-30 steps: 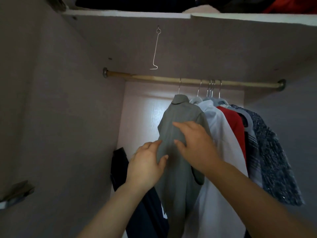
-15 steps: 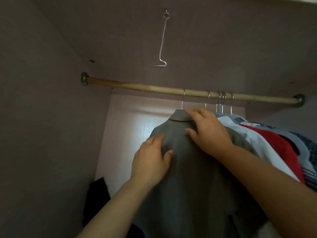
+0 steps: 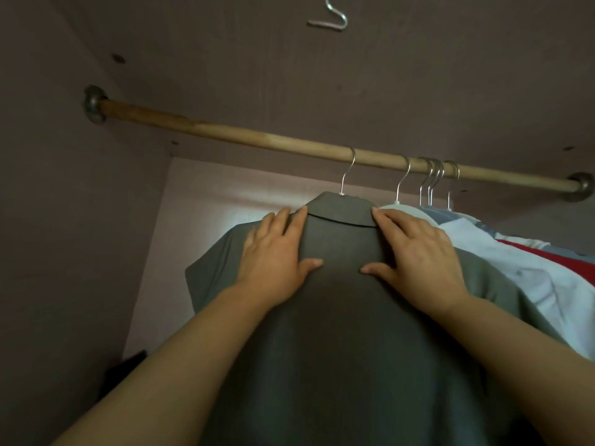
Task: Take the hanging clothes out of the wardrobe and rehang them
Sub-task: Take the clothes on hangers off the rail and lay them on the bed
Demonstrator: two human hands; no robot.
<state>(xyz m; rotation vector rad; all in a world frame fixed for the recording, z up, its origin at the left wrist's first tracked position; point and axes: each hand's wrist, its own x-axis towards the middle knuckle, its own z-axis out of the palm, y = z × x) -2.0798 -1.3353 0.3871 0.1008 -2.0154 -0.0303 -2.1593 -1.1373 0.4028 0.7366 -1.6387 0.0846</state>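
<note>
Low in the left corner, a dark garment (image 3: 125, 371), detail unclear. Overhead, the wooden rail (image 3: 257, 140) runs left to right. Then the left hand (image 3: 273, 252), flat on the left shoulder of the grey shirt (image 3: 338, 317). Its grip is apart, fingers straight, tips at the collar edge. The grey shirt hangs on the rail by a metal hanger hook (image 3: 349, 172), leftmost in the row. Past the collar, the right hand (image 3: 418, 252) lies flat on the right shoulder, grip apart too, clasping nothing. Further right, more hooks on the rail, then a white shirt (image 3: 531, 284) touching the grey one and a red garment (image 3: 563, 262) beyond.
</note>
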